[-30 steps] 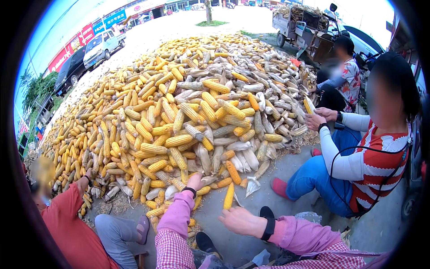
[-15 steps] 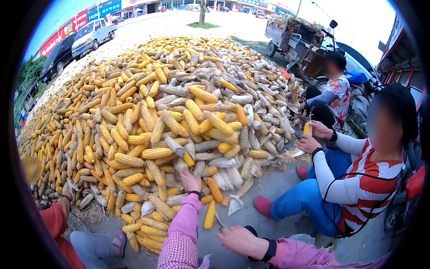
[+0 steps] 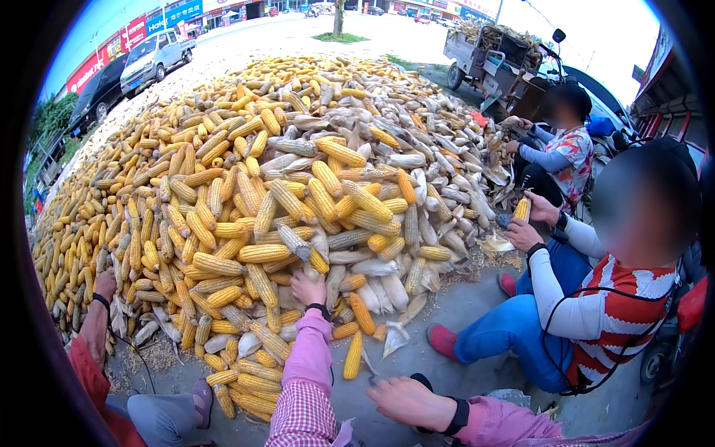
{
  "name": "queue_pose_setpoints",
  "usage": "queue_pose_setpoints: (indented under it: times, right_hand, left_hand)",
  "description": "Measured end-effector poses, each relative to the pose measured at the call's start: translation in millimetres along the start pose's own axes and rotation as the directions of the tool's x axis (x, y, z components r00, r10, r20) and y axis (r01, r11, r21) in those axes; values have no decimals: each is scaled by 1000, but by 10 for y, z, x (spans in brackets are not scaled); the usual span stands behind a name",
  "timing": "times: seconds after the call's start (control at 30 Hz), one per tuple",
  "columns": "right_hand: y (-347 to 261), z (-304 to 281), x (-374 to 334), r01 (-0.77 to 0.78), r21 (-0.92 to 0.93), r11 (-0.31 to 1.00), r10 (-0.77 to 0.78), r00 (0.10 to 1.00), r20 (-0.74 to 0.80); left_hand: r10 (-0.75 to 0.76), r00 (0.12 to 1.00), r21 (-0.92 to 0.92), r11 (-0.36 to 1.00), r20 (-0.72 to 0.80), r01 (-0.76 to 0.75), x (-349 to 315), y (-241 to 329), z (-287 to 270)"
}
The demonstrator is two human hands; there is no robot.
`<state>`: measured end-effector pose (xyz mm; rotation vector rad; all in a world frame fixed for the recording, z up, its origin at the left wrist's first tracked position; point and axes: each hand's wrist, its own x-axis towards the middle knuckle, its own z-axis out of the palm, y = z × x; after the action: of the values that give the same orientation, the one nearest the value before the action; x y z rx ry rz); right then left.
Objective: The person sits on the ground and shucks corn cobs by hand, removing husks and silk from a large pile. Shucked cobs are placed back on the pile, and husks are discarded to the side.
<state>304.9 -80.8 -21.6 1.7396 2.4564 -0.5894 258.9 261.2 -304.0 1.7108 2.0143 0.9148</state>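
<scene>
My left hand (image 3: 308, 287) reaches into the front of a big heap of corn (image 3: 223, 216). Its fingers bend round an ear of corn that they largely hide. A yellow ear with a grey, mouldy-looking end (image 3: 295, 243) lies just beyond the fingertips. Lower right, my right hand (image 3: 410, 404) hovers above the grey ground, back upward, fingers curled. A thin pale pointed strip (image 3: 369, 363) shows by its fingertips; whether the hand holds it is unclear. Close to that hand a bare yellow ear (image 3: 353, 356) lies on the ground, with an orange one (image 3: 361, 314) beyond it.
On the right a person in a red and white top (image 3: 625, 305) holds an ear (image 3: 523, 209); another person (image 3: 558, 153) sits farther back. At left, a co-worker's hand (image 3: 104, 284) touches the heap. Husked ears (image 3: 257, 384) lie by my left forearm. A loaded cart (image 3: 484, 63) stands behind.
My left hand has moved slightly farther into the heap, its fingers more bent. The co-worker's hand at left has reached up the heap. My right hand has barely moved.
</scene>
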Motion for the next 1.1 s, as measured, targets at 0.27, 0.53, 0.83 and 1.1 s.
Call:
queue_pose_setpoints:
  times: [0.27, 0.53, 0.83, 1.1]
  right_hand:
    - [-99, 200, -10, 0, -29, 1000, -1, 1000, -28]
    - [-304, 197, -39, 100, -28, 995, -104, 980, -168]
    - [-443, 259, -183, 103, -3, 995, -102, 983, -155]
    - [-318, 358, -313, 96, 18, 995, -92, 983, -162]
  left_hand:
    - [210, 953, -147, 972, 220, -180, -163, -74, 36]
    - [545, 700, -30, 798, 462, -602, -955, -334, 73]
    - [660, 511, -38, 631, 551, -775, -1226, -414, -67]
    - [419, 413, 111, 581, 808, -806, -1566, -330, 251]
